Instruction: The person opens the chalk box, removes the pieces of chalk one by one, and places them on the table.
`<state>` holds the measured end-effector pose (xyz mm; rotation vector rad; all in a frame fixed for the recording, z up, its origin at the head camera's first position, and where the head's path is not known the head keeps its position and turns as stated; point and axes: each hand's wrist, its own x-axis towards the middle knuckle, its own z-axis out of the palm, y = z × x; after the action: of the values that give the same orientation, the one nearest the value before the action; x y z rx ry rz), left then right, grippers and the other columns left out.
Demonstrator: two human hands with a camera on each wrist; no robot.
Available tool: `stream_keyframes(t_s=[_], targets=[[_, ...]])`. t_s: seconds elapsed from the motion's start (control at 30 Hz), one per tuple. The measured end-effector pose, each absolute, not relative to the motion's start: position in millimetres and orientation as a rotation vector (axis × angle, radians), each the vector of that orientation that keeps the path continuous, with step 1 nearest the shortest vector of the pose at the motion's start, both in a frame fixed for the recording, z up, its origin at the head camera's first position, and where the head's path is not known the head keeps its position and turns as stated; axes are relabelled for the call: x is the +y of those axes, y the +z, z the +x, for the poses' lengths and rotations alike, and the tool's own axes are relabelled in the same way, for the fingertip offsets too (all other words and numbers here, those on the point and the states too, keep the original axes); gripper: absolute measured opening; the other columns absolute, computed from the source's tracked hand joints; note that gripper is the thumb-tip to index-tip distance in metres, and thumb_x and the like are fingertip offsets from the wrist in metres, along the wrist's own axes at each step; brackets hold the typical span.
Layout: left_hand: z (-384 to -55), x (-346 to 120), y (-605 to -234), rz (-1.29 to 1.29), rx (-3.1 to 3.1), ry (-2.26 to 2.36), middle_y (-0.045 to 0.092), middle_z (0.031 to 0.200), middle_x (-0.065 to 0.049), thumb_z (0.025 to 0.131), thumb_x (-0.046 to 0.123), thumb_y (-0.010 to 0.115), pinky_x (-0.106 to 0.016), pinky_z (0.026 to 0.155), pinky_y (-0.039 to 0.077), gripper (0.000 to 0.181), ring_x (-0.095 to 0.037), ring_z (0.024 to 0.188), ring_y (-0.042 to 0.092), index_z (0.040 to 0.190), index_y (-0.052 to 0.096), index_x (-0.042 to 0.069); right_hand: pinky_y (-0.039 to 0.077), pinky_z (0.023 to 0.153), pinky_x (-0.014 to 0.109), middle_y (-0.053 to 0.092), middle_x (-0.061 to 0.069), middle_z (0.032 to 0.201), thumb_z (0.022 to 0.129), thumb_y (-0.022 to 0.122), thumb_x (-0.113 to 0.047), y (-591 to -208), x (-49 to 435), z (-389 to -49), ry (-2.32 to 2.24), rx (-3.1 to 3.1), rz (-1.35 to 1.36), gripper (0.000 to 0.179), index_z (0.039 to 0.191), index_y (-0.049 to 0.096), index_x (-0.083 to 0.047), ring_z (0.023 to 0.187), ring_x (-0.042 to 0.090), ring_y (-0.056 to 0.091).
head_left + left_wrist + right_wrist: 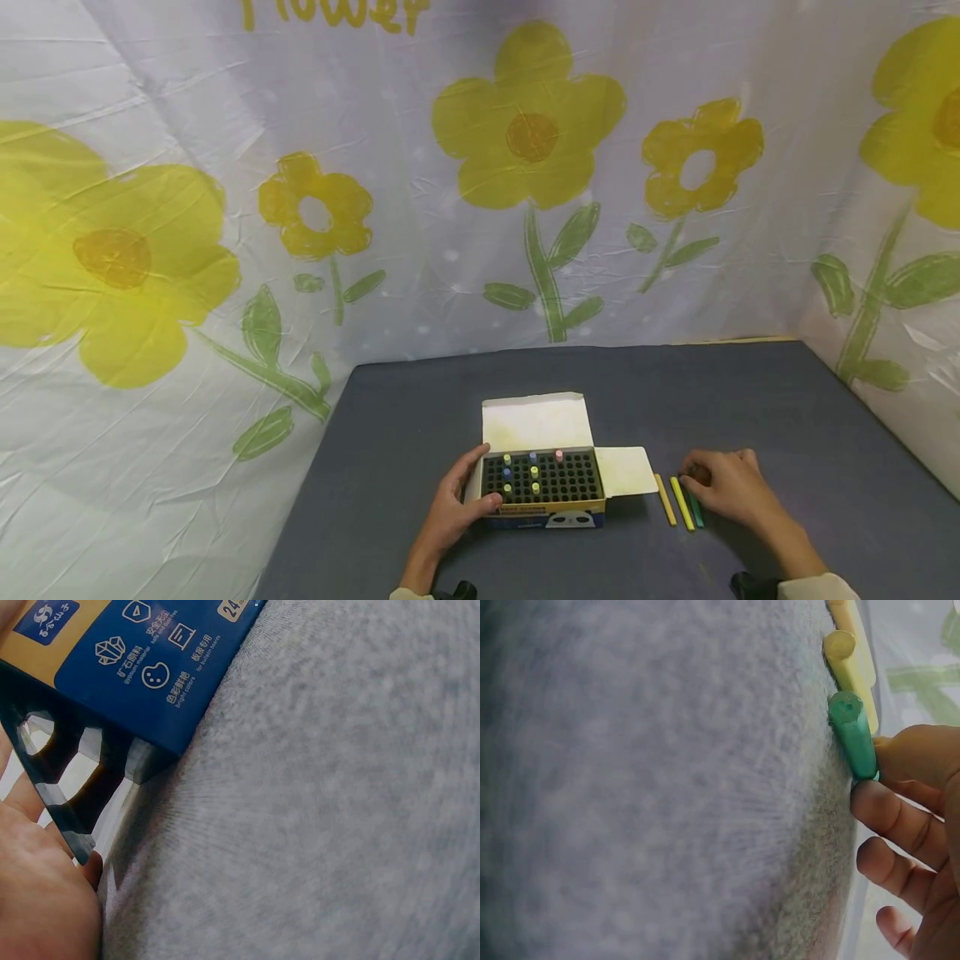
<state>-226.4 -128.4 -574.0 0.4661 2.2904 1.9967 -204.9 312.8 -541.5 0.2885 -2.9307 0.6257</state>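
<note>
An open chalk box [543, 508] sits on the table, with a black grid of holes inside. Several yellow, blue and pink chalk sticks stand in that grid, mostly toward its left and middle. My left hand [452, 510] grips the box's left end, thumb over the near edge and fingers at the far side. To the right of the box lie an orange-yellow chalk stick [665, 500], a yellow chalk stick [682, 503] and a green chalk stick [855, 739]. The thumb and index finger of my right hand [729, 485] pinch the far end of the green one, which lies on the table.
The box's white lid flap [536, 422] stands up at the back, and a white side flap [625, 471] reaches out toward the loose chalk. A flower-printed cloth [420, 275] hangs behind the dark grey table [360, 500].
</note>
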Motion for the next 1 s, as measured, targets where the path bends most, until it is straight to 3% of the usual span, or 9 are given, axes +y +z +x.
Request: stream_keyframes(t_s=[0.43,0.5,0.57,0.67,0.87,1.0], targets=[[-226.1,-128.2,-574.1,0.470,2.297,1.990,0.043,0.160,-0.003,0.089,0.014,0.079,-0.054,0.111,0.037,0.070,-0.031,0.151,0.035,0.150,0.050,0.033,0.026,0.082,0.048,0.067,-0.018,0.068,0.090,0.077,-0.015,-533.6,309.5,-202.0,0.775,-2.693,0.278,0.006,0.095,0.075,-0.017,0.059,-0.007,0.052],[-225.5,-128.4,-573.6,0.476,2.289,1.995,0.043,0.160,-0.003,0.089,0.014,0.079,-0.054,0.112,0.037,0.070,-0.030,0.151,0.035,0.150,0.050,0.032,0.034,0.084,0.046,0.070,-0.012,0.071,0.090,0.076,-0.012,-530.2,304.7,-202.5,0.860,-2.618,0.296,0.009,0.099,0.075,-0.013,0.060,-0.005,0.055],[-225.3,-128.7,-573.6,0.478,2.287,1.996,0.043,0.160,-0.003,0.089,0.014,0.079,-0.054,0.112,0.037,0.070,-0.030,0.151,0.034,0.150,0.050,0.032,0.043,0.076,0.037,0.072,-0.005,0.075,0.092,0.075,-0.009,-525.4,298.1,-201.9,0.983,-2.550,0.319,0.012,0.104,0.075,-0.011,0.062,-0.003,0.057],[-225.3,-129.0,-573.6,0.477,2.286,2.001,0.043,0.160,-0.003,0.089,0.014,0.079,-0.056,0.112,0.036,0.070,-0.031,0.151,0.035,0.150,0.050,0.032,0.046,0.059,0.028,0.073,0.002,0.084,0.094,0.073,-0.009,-518.3,288.0,-199.5,1.151,-2.473,0.344,0.017,0.111,0.074,-0.013,0.069,0.001,0.059],[-225.6,-128.8,-573.1,0.468,2.279,1.999,0.043,0.160,-0.003,0.089,0.015,0.079,-0.056,0.111,0.036,0.070,-0.032,0.152,0.034,0.150,0.050,0.032,0.048,0.076,0.029,0.071,0.001,0.099,0.097,0.071,-0.014,-504.8,267.6,-195.5,1.318,-2.450,0.303,0.022,0.119,0.072,-0.015,0.088,0.001,0.059],[-225.5,-128.9,-572.8,0.469,2.272,2.000,0.043,0.160,-0.002,0.089,0.014,0.079,-0.047,0.110,0.040,0.070,-0.030,0.151,0.035,0.150,0.050,0.032,0.049,0.083,0.029,0.072,0.002,0.098,0.096,0.071,-0.010,-502.1,253.3,-196.4,1.384,-2.415,0.344,0.025,0.121,0.071,-0.013,0.092,0.002,0.061]])
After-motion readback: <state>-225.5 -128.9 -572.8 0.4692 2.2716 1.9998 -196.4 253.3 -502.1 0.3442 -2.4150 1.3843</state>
